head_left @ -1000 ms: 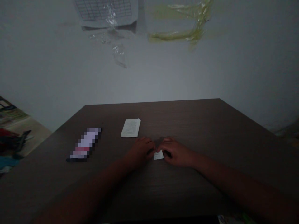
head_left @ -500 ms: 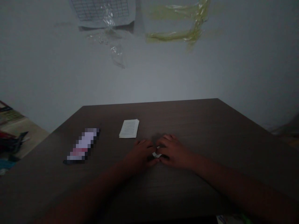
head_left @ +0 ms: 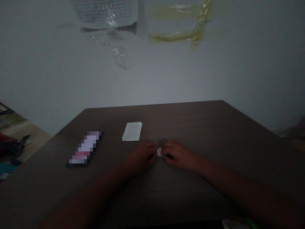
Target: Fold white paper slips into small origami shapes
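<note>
On the dark wooden table (head_left: 214, 133), my left hand (head_left: 141, 156) and my right hand (head_left: 178, 154) meet at the middle, fingers curled. Both pinch a small folded piece of white paper (head_left: 159, 152) between their fingertips; only a sliver of it shows. A small stack of white printed sheets (head_left: 132, 131) lies just beyond my left hand, untouched.
A flat blurred-out object (head_left: 84, 148) lies to the left on the table. The grey wall behind carries a grid sheet (head_left: 105, 9) and strips of clear and yellowish tape (head_left: 181, 35). Clutter sits on the floor at the far left (head_left: 11, 146).
The paper piece has grown smaller between the fingers, from a visible flat scrap to a narrow folded sliver. Both hands drew together over it and shifted slightly away from me.
</note>
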Tool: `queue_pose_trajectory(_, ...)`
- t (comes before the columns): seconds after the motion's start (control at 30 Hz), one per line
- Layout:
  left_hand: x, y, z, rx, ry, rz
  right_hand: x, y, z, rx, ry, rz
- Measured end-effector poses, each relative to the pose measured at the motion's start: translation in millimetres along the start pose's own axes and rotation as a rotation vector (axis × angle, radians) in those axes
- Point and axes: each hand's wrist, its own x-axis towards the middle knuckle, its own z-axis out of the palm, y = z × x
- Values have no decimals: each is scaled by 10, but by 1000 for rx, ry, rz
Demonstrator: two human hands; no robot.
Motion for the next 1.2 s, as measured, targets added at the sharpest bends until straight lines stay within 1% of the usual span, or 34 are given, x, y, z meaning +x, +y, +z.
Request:
queue_pose_trajectory(0.13,23,-72,57,57,36,-35,1,0,43,50,21,38)
queue_pose_trajectory(0.27,43,-163,137,0,107,-113,17,-21,41,61,42,83)
queue_pose_trajectory(0.4,49,-188,183,-54,140,-161,38,-34,-5,56,51,155)
queue_pose_trajectory(0.5,50,-151,167,-67,143,-202,54,-37,-40,85,51,181)
queue_pose_trajectory(0.63,42,-88,113,-74,103,-248,71,-37,-50,150,68,208)
queue_pose_trajectory(0.77,21,-47,90,-38,104,-218,67,-29,-25,166,96,300)
queue_pose_trajectory(0.87,20,-15,87,-11,105,-217,60,-16,3,126,118,335)
queue_pose_trajectory(1.0,37,52,77,9,99,-250,69,-9,30,60,137,335)
queue_pose_trajectory(1.2,59,127,106,36,89,-291,99,-46,66,-88,106,352)
